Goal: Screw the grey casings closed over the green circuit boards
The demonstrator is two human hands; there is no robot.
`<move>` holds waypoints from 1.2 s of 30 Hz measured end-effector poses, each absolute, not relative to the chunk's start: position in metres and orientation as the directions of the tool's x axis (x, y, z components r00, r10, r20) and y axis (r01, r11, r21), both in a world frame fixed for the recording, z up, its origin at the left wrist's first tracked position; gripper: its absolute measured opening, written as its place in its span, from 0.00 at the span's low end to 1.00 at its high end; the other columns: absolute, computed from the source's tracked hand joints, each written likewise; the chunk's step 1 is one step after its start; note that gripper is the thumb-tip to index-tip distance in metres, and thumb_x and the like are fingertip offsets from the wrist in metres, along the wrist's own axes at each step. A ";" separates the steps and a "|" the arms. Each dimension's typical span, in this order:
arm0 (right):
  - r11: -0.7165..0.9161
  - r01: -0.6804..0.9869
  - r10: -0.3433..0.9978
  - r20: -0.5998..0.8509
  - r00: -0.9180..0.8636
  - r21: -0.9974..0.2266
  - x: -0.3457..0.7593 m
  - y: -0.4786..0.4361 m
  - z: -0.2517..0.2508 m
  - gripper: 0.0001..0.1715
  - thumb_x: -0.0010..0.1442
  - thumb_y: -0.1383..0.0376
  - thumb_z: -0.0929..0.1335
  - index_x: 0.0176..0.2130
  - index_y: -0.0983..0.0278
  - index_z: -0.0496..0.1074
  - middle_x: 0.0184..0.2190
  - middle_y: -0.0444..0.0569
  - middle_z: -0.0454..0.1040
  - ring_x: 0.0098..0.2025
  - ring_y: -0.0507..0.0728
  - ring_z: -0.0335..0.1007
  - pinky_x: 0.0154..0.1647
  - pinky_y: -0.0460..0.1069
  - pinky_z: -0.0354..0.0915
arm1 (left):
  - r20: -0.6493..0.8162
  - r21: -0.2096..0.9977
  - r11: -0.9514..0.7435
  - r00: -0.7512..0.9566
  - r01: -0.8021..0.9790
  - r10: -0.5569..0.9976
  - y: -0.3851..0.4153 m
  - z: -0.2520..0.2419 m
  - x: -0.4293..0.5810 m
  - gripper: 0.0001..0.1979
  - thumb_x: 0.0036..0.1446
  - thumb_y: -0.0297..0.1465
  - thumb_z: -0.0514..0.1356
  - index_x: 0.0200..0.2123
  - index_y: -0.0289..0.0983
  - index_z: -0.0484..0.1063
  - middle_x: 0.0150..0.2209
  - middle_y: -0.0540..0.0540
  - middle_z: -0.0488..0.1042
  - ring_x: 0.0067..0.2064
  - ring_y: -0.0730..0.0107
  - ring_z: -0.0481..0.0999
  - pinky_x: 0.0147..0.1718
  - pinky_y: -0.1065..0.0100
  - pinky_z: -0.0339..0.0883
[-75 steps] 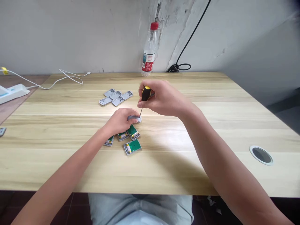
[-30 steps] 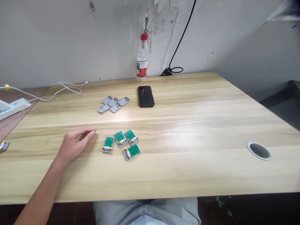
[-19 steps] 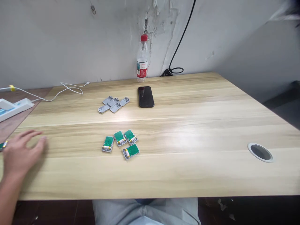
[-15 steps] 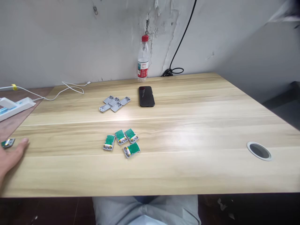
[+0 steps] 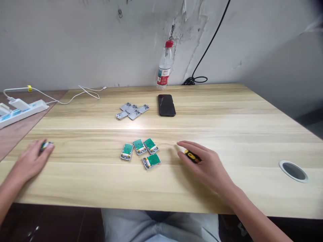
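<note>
Reappearing over the wooden table [image 5: 227, 191] since the earlier frame, the right hand [image 5: 207, 166] is clenching its fingers around a yellow-and-black screwdriver handle [image 5: 192, 156]. Four green circuit boards [image 5: 139, 146] in gray cases are lying between the hands, while the left hand [image 5: 29, 163] is grasping a small circuit module [image 5: 46, 145] in its fingers near the table's left side.

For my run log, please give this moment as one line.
left hand: on green circuit board | right hand: holds yellow-black screwdriver | table: four more green circuit boards
</note>
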State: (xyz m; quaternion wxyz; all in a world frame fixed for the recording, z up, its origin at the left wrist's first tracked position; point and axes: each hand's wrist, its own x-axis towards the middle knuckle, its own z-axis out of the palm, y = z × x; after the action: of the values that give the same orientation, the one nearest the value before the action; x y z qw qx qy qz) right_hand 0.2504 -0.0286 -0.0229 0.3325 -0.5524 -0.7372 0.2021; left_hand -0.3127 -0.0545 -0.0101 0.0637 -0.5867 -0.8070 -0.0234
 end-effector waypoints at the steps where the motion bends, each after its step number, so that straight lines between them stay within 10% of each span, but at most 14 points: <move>1: 0.323 0.671 0.946 0.234 -0.223 -0.668 0.244 -0.024 -0.023 0.17 0.66 0.58 0.66 0.50 0.59 0.78 0.52 0.51 0.79 0.51 0.64 0.78 0.51 0.59 0.75 | 0.078 0.003 0.301 -0.300 0.954 0.951 -0.054 -0.009 -0.283 0.32 0.67 0.47 0.43 0.64 0.32 0.61 0.68 0.30 0.61 0.69 0.39 0.60 0.61 0.40 0.61; 5: 0.379 0.630 0.912 0.159 -0.378 -0.678 0.221 0.003 -0.021 0.18 0.66 0.59 0.65 0.50 0.63 0.78 0.52 0.53 0.79 0.51 0.64 0.77 0.51 0.57 0.72 | -0.087 0.112 0.030 -0.020 0.993 0.996 -0.043 -0.009 -0.175 0.31 0.69 0.47 0.42 0.69 0.40 0.55 0.73 0.37 0.49 0.74 0.46 0.47 0.67 0.34 0.41; 12: 0.502 0.671 0.859 0.223 -0.462 -0.546 0.182 0.079 -0.020 0.20 0.66 0.65 0.64 0.55 0.66 0.74 0.51 0.56 0.77 0.50 0.63 0.75 0.50 0.55 0.68 | -0.018 0.189 -0.386 0.396 0.903 0.918 0.020 -0.010 -0.086 0.26 0.70 0.48 0.44 0.64 0.44 0.63 0.68 0.37 0.61 0.68 0.49 0.59 0.65 0.39 0.48; 21: 0.627 0.739 0.779 0.163 -0.606 -0.246 0.135 0.140 -0.014 0.22 0.69 0.62 0.61 0.58 0.59 0.73 0.48 0.57 0.71 0.41 0.62 0.72 0.31 0.52 0.61 | 0.098 0.329 -0.387 0.376 0.861 0.921 0.037 -0.010 -0.054 0.24 0.65 0.50 0.53 0.50 0.37 0.71 0.48 0.38 0.69 0.50 0.51 0.71 0.51 0.52 0.68; 27: 0.648 0.674 0.752 0.159 -0.640 -0.355 0.140 0.148 -0.019 0.17 0.68 0.63 0.64 0.50 0.60 0.79 0.46 0.54 0.72 0.41 0.59 0.71 0.35 0.50 0.61 | -0.022 0.562 -0.271 0.341 0.782 0.940 0.036 0.000 -0.062 0.27 0.55 0.47 0.66 0.54 0.39 0.72 0.50 0.43 0.70 0.41 0.62 0.75 0.42 0.60 0.72; 36: 0.702 0.548 0.699 0.292 -0.653 -0.455 0.160 0.114 -0.029 0.11 0.68 0.69 0.63 0.42 0.65 0.76 0.45 0.53 0.76 0.43 0.59 0.72 0.40 0.50 0.62 | 0.223 0.520 -0.368 0.294 0.770 0.929 0.057 0.001 -0.050 0.17 0.59 0.39 0.62 0.49 0.37 0.76 0.51 0.41 0.76 0.53 0.55 0.75 0.54 0.55 0.68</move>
State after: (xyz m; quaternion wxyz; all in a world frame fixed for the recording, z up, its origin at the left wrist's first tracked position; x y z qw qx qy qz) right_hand 0.1604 0.1143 -0.0289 0.2277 -0.3487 -0.8940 0.1654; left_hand -0.0497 0.0574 0.0014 -0.1590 -0.7884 -0.5390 -0.2502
